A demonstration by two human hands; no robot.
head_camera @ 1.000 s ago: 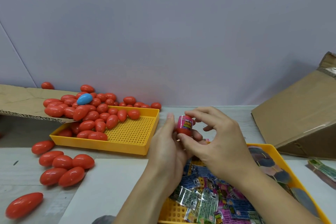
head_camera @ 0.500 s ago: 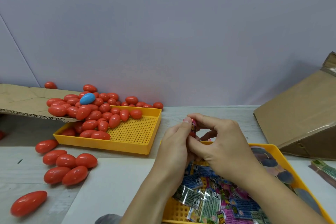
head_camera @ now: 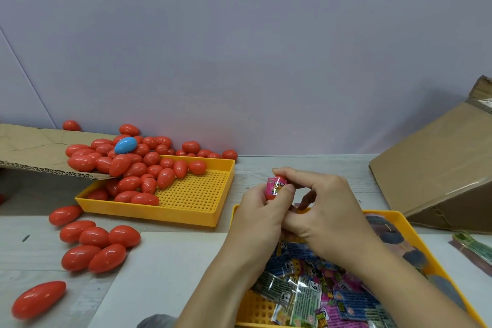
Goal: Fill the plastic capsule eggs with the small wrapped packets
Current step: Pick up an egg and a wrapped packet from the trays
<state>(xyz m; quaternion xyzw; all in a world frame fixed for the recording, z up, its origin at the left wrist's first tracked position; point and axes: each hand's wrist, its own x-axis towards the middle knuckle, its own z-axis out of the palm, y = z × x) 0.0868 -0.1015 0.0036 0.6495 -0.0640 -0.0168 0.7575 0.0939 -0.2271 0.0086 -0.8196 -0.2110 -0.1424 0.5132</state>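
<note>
Both hands meet above the near yellow tray (head_camera: 399, 223). My left hand (head_camera: 255, 215) and my right hand (head_camera: 316, 210) together grip a small pink wrapped packet (head_camera: 275, 186), rolled up and standing between the fingertips. Whether a capsule half sits under it is hidden by the fingers. The near tray holds several wrapped packets (head_camera: 306, 293) in blue, pink and green. Red capsule eggs (head_camera: 133, 167) are heaped in the far yellow tray (head_camera: 191, 194), with one blue egg (head_camera: 125, 145) on top.
More red eggs (head_camera: 98, 245) lie loose on the table at left. A white sheet (head_camera: 159, 274) lies in front. A cardboard flap (head_camera: 32, 149) overhangs the far tray. A cardboard box (head_camera: 439, 167) stands at right, flat packets (head_camera: 476, 247) beside it.
The hands dropped and closed over the packet half a second ago; now the pink packet shows again above the fingertips, slightly further left.
</note>
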